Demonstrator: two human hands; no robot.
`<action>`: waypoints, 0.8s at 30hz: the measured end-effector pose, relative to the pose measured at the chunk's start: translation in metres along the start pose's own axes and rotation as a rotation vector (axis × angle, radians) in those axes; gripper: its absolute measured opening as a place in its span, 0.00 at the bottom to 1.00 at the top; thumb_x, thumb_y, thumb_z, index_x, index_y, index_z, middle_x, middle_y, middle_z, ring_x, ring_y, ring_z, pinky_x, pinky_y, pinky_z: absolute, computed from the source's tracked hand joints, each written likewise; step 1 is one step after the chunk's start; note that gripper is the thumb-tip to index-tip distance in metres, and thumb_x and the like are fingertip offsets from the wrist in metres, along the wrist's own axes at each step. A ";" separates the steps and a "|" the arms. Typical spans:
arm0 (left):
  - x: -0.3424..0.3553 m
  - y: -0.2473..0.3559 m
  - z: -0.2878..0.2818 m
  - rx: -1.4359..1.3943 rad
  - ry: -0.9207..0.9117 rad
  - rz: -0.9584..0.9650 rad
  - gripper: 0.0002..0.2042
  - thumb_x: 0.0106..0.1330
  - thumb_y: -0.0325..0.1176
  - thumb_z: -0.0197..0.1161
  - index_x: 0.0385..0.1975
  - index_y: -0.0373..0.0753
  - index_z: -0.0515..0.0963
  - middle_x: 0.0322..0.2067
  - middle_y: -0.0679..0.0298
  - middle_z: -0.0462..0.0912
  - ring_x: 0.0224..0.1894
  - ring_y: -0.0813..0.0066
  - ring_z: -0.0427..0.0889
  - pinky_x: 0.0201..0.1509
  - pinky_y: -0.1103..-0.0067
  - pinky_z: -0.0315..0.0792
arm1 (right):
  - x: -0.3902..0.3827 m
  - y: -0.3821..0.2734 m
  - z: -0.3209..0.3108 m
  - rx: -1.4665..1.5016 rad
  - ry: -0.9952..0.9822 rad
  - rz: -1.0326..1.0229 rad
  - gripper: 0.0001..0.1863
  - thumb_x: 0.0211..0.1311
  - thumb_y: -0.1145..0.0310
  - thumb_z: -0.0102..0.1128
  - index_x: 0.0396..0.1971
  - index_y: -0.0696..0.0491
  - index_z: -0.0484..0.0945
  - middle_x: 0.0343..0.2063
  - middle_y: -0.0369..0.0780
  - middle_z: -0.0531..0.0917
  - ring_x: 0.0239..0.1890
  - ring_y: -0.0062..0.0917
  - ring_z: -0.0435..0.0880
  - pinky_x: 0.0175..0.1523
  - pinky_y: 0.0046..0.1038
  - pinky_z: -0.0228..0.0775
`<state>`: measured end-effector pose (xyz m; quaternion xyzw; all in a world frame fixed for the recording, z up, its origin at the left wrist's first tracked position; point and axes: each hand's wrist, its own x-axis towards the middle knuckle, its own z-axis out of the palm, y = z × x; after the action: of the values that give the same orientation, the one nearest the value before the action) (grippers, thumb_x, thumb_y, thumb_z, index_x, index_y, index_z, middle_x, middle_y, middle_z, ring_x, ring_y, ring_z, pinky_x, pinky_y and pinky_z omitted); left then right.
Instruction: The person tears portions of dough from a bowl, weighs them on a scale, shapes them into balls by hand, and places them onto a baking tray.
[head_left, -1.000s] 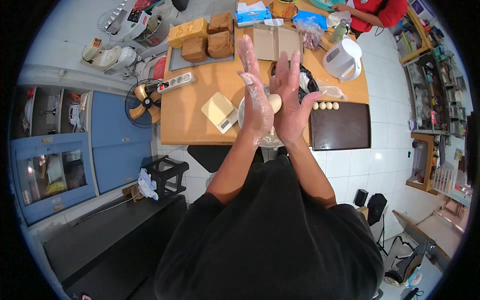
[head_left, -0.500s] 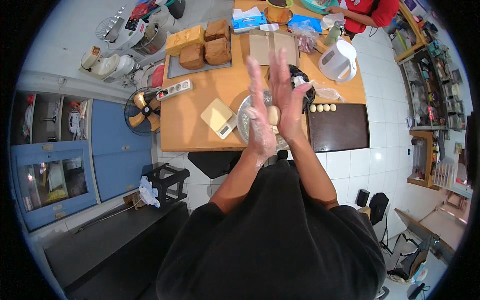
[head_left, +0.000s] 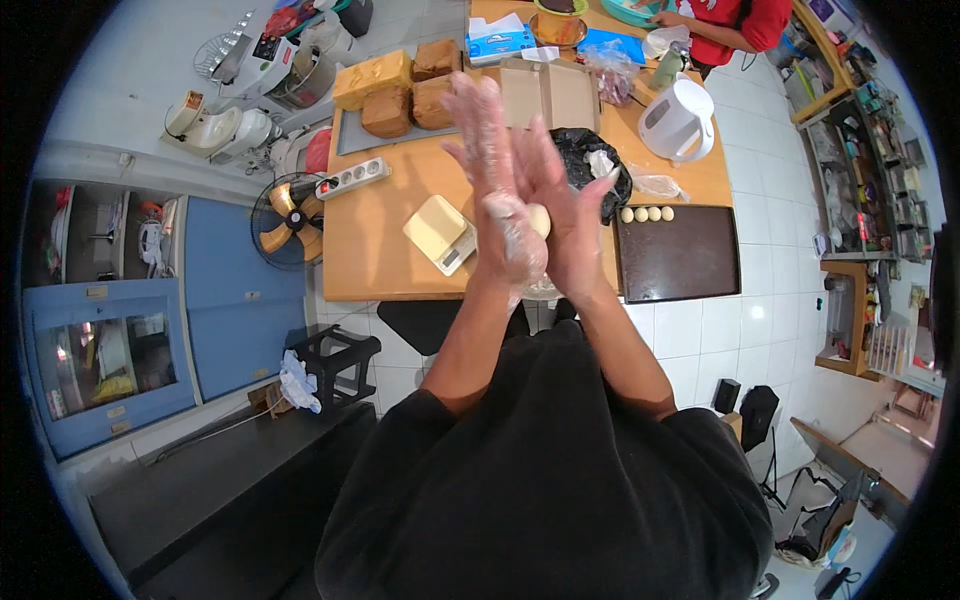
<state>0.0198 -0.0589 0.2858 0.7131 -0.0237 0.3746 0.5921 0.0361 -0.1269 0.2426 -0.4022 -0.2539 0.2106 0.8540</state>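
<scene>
Peeking past left hand: ball (partly hidden)

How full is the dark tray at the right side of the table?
Partly full: four pale balls sit in a row along its far edge, while the nearer part of the dark tray shows bare.

Smooth matt dough ball, sheeny metal-look tray, smooth wood-look table, glossy plastic kettle.
</scene>
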 end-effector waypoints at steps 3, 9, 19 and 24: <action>-0.015 -0.002 -0.004 0.060 -0.104 0.061 0.49 0.58 0.74 0.16 0.70 0.37 0.40 0.71 0.55 0.34 0.73 0.61 0.31 0.72 0.64 0.24 | 0.019 -0.014 -0.002 -0.095 0.040 -0.035 0.47 0.63 0.31 0.13 0.70 0.55 0.36 0.71 0.41 0.38 0.73 0.31 0.35 0.73 0.33 0.22; -0.001 -0.010 -0.009 0.198 -0.023 0.167 0.44 0.63 0.68 0.20 0.69 0.36 0.48 0.71 0.53 0.41 0.73 0.57 0.34 0.71 0.62 0.23 | -0.007 0.001 0.006 0.129 0.011 0.072 0.49 0.61 0.30 0.11 0.70 0.56 0.35 0.71 0.43 0.37 0.73 0.35 0.35 0.73 0.34 0.22; -0.006 -0.007 -0.013 0.213 0.000 0.234 0.30 0.70 0.50 0.40 0.67 0.38 0.57 0.69 0.52 0.50 0.72 0.52 0.43 0.71 0.57 0.32 | -0.012 0.027 0.000 0.711 0.064 0.408 0.45 0.64 0.32 0.23 0.69 0.52 0.49 0.68 0.43 0.56 0.67 0.41 0.58 0.68 0.47 0.51; -0.040 -0.027 -0.016 0.516 -0.268 -0.037 0.25 0.69 0.45 0.44 0.62 0.40 0.65 0.66 0.53 0.59 0.71 0.51 0.50 0.71 0.57 0.37 | 0.001 0.031 -0.013 0.618 0.055 0.264 0.43 0.64 0.33 0.27 0.69 0.50 0.48 0.68 0.44 0.55 0.69 0.38 0.55 0.70 0.43 0.49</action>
<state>-0.0035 -0.0536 0.2412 0.8837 0.0075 0.2597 0.3894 0.0400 -0.1156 0.2107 -0.1594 -0.1006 0.3756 0.9074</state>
